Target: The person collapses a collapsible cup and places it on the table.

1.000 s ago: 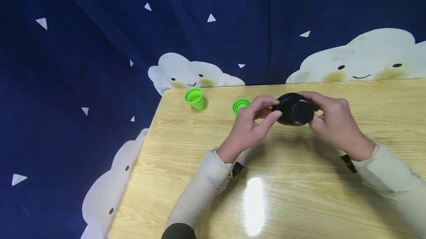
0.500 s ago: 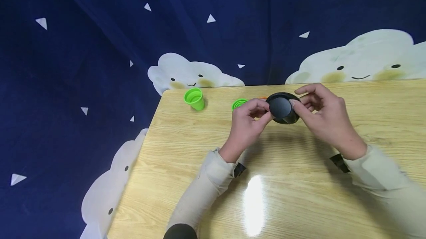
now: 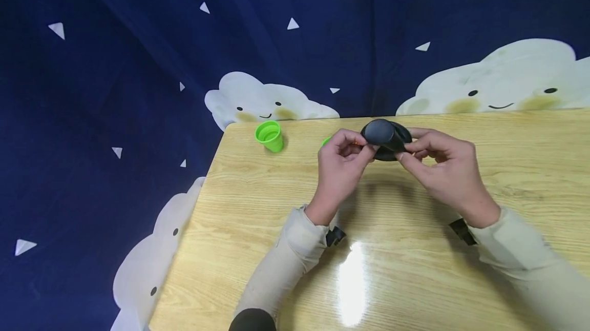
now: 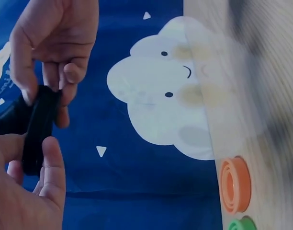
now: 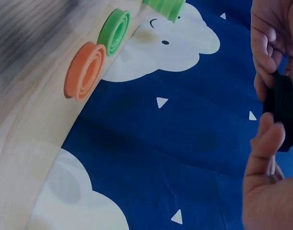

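A black collapsible cup [image 3: 380,132], its narrow round end tilted up and its wide ring behind, is held above the far part of the table. My left hand [image 3: 338,167] pinches its left side between thumb and fingers. On the opposite side, my right hand [image 3: 447,169] grips the ring with thumb and curled fingers. The left wrist view shows the ring of the black cup [image 4: 39,129] edge-on between both hands. The side of the cup turned toward the curtain is hidden.
At the table's far left stands an extended green cup [image 3: 269,137]. A flattened orange cup [image 5: 85,72] and a flattened green cup [image 5: 114,31] lie near the back edge, mostly hidden behind my left hand in the head view. A dark blue curtain [image 3: 369,39] hangs behind.
The black cup has moved left and slightly farther away, its narrow end swinging from right to upper left. My right hand has shifted left and changed its hold, covering more of the flattened green cup.
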A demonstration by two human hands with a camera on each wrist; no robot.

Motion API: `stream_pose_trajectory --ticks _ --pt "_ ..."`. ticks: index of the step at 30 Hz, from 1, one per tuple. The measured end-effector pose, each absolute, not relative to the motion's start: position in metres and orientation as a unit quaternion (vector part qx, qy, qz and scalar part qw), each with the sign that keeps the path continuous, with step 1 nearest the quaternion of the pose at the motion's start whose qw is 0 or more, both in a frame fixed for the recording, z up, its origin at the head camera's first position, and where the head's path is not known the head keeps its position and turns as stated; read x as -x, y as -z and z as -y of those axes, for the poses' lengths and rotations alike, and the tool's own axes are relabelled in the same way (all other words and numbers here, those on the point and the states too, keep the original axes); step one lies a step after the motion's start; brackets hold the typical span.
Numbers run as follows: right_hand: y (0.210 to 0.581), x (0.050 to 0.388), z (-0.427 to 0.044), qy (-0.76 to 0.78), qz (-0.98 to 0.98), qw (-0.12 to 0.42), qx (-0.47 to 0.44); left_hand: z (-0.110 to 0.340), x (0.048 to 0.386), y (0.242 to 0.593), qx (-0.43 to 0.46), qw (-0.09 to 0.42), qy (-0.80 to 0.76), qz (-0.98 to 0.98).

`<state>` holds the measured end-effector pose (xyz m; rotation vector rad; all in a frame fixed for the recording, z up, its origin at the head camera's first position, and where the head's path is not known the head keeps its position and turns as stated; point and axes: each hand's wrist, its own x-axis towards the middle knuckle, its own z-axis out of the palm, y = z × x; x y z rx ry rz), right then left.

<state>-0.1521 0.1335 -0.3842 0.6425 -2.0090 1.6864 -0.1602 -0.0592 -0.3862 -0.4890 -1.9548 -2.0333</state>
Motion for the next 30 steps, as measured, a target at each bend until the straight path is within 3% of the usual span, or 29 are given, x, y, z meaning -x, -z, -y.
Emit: stream_pose_trajectory --ticks 9,14,25,30 --pt "0.384 0.155 -0.129 -0.544 0.776 0.258 -0.190 0.067 0.152 0.378 0.229 0.111 0.649 0.717" --pt "0.380 0.154 -0.132 -0.532 0.787 0.246 -0.193 0.067 0.150 0.375 0.240 0.096 0.634 0.729" --pt "0.369 0.149 -0.141 -0.758 0.617 0.094 -0.188 0.066 0.155 0.375 0.150 0.026 0.788 0.597" --pt "0.370 0.153 -0.146 -0.847 0.506 -0.021 -0.160 0.065 0.155 0.373 0.133 -0.013 0.837 0.531"
